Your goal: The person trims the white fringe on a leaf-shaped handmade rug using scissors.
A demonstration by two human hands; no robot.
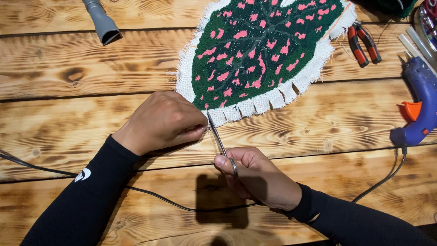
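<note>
- The tufted leaf piece [264, 50] lies on the table [68, 114] ahead of me; my left hand [161, 122] is closed, pinching its frayed white cloth border [255, 107] at the tip.
- My right hand [257, 177] grips thin steel scissors [221, 143], blades pointing up at that edge.
- I judge a slip could cut into the dense green-and-pink pile, or nick my pinching fingers, since the blades sit so close.
- A black cord [159, 198] trails under my wrists and could snag.
- Beyond: blue glue gun [421, 102], red pliers [363, 43], knotty planks.

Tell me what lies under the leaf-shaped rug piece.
The leaf-shaped rug piece lies flat on the wooden table; only planks show around it. Whatever sits beneath it is covered.
</note>
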